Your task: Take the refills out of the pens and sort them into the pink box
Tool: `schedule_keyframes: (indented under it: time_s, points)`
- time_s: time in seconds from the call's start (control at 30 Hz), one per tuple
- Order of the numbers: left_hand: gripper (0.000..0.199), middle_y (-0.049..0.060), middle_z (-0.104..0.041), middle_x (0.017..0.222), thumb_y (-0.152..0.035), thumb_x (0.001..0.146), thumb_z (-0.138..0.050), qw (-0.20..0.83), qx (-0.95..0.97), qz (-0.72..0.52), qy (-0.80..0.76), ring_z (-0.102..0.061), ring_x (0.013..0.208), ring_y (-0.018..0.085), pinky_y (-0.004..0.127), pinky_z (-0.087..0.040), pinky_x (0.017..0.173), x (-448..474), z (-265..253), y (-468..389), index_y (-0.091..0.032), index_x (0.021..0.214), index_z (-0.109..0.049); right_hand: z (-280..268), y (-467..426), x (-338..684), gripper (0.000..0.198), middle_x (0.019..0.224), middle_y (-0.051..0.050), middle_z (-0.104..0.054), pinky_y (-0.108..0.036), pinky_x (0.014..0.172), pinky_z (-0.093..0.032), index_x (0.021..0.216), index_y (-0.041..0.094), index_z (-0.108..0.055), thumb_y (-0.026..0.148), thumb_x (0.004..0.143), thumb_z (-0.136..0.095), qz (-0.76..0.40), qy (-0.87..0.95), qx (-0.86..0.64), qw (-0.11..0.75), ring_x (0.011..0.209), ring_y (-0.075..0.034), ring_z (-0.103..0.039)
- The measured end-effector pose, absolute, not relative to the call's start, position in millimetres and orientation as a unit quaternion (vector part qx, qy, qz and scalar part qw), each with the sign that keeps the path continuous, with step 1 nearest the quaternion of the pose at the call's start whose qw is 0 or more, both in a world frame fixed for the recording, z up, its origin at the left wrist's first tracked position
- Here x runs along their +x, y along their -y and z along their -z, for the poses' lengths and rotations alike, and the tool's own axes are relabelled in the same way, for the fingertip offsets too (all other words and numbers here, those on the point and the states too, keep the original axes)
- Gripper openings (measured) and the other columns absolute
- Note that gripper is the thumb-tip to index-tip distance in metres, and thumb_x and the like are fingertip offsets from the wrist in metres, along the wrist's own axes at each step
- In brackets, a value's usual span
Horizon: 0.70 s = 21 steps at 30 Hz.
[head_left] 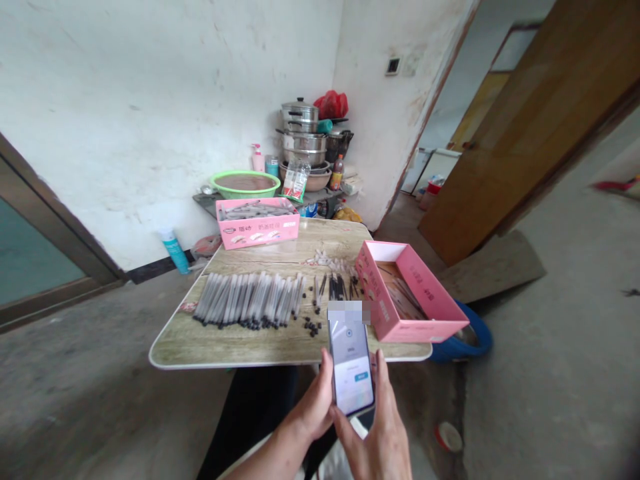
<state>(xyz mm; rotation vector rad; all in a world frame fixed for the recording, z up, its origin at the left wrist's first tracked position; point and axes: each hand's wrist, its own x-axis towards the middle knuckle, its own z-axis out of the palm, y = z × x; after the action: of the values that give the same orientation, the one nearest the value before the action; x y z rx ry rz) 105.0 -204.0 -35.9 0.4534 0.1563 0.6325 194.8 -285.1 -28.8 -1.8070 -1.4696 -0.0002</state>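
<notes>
A smartphone [353,390] with a lit screen is held upright in front of me, near the table's front edge. My left hand [316,403] grips its left side. My right hand [377,427] is closed around its right side and lower end. Beyond the phone, a row of translucent pens with black ends [250,300] lies across the table. Small black caps [313,327] are scattered just left of the phone's top. Thin black pieces [337,288] and small whitish parts [327,259] lie behind it.
A pink box of pens [257,233] stands at the table's back left. Another pink box [417,293], holding a few thin pieces, sits on the right. Behind the table are a green-rimmed basin [245,183] and stacked pots [303,140]. A blue tub [477,333] stands beside the table.
</notes>
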Motion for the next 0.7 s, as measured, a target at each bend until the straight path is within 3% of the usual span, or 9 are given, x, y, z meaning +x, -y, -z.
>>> schedule_keyframes:
  time_s: [0.3, 0.53, 0.7]
  points:
    - [0.079, 0.019, -0.061, 0.128, -0.069, 0.089, -0.026, 0.927, 0.204, -0.305, -0.077, -0.047, 0.130, 0.031, 0.047, -0.026, 0.114, 104.8, 40.6, 201.4, -0.010, 0.132, -0.056, 26.8, 287.1, 193.7, 0.085, 0.140, -0.016, -0.050, -0.042, 0.092, -0.055, 0.153, 0.017, -0.019, 0.038, 0.084, -0.065, -0.047, 0.541, -0.730, 0.414, 0.122, -0.031, -0.056]
    - [0.087, 0.024, -0.063, 0.121, -0.073, 0.087, -0.023, 0.915, 0.227, -0.325, -0.072, -0.053, 0.123, 0.035, 0.051, -0.030, 0.110, 105.9, 40.5, 201.0, -0.004, 0.125, -0.061, 26.5, 287.4, 208.1, 0.077, 0.125, -0.015, -0.063, -0.033, 0.080, -0.060, 0.152, 0.016, -0.022, 0.036, 0.088, -0.060, -0.065, 0.550, -0.703, 0.446, 0.101, -0.024, -0.069]
    - [0.087, 0.023, -0.064, 0.119, -0.075, 0.085, -0.028, 0.914, 0.227, -0.327, -0.082, -0.052, 0.124, 0.035, 0.049, -0.028, 0.111, 105.1, 40.6, 199.5, -0.004, 0.125, -0.060, 24.6, 288.6, 207.0, 0.070, 0.127, -0.014, -0.062, -0.034, 0.084, -0.059, 0.149, 0.018, -0.028, 0.039, 0.089, -0.058, -0.084, 0.524, -0.711, 0.461, 0.103, -0.024, -0.068]
